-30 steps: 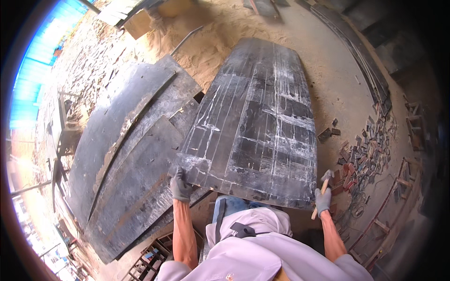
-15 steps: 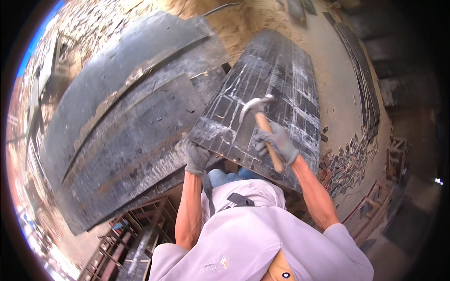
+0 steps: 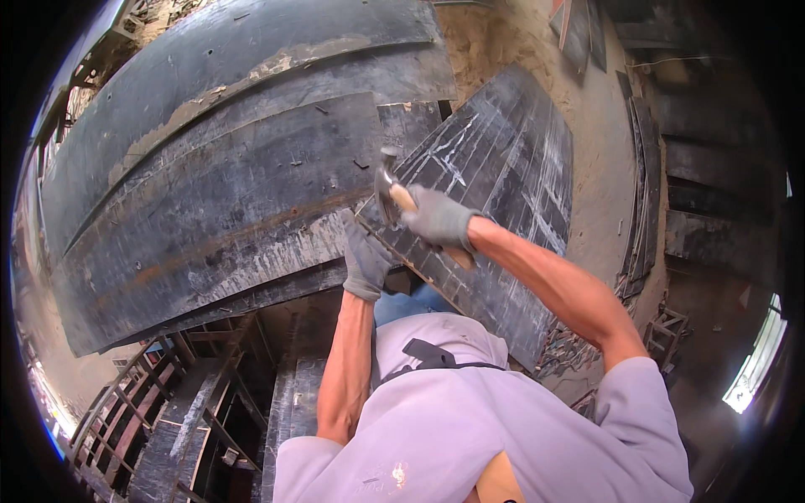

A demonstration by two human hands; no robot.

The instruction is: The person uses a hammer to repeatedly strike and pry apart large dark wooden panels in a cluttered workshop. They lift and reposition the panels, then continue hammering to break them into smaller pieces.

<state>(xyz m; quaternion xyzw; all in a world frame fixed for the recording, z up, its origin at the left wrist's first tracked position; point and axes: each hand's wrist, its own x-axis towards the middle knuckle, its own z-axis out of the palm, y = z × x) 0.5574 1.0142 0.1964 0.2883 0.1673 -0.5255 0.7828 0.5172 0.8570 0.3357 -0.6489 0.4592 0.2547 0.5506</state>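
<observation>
My right hand (image 3: 438, 216), in a grey glove, is closed round the wooden handle of a claw hammer (image 3: 387, 178). The metal head is over the near left corner of a dark, white-streaked panel (image 3: 524, 159), close to my left hand; contact cannot be told. That panel lies tilted in front of me, scored with long lines. Also gloved in grey, my left hand (image 3: 365, 258) grips the panel's near left corner, its thumb up along the edge. The fingers under the edge are partly hidden.
Large dark sheets (image 3: 251, 176) lie stacked on the left, with small dark scraps on top. Below them stands a rusty metal frame (image 3: 159, 394). Sand (image 3: 486, 46) lies beyond the panel. More boards (image 3: 641, 193) rest on the ground at right, near broken pieces (image 3: 558, 348).
My right hand has swung the hammer left, bringing its head from over the panel's middle to the corner by my left hand. The whole view has shifted; my left hand keeps its hold.
</observation>
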